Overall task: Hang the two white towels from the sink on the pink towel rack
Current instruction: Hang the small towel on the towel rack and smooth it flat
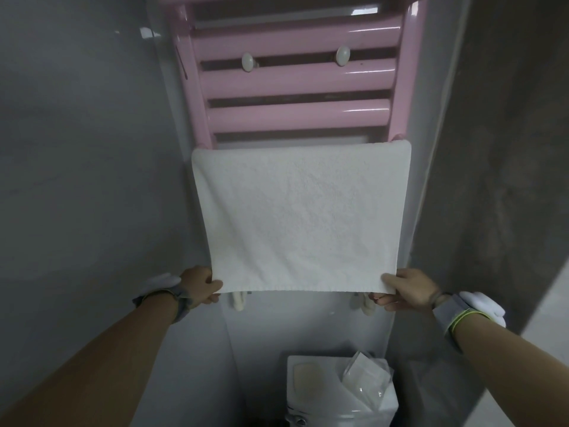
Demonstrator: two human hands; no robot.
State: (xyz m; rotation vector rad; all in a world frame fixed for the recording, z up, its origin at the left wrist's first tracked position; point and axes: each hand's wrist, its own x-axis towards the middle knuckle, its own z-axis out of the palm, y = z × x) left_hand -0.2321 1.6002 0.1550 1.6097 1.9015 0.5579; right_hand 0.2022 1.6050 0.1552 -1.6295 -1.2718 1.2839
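A white towel [300,217] hangs flat over the lowest bar of the pink towel rack [295,78], which is fixed to the wall ahead. My left hand [200,286] pinches the towel's bottom left corner. My right hand [403,291] pinches its bottom right corner. Both arms reach up and forward, and the towel is stretched smooth between them. Only one towel is in view; the sink is out of frame.
Two white knobs [248,62] sit between the upper rack bars. White pipe fittings [237,300] show under the towel's hem. Below stands a white toilet cistern [308,392] with a clear plastic packet [365,379] on top. Grey walls close in on both sides.
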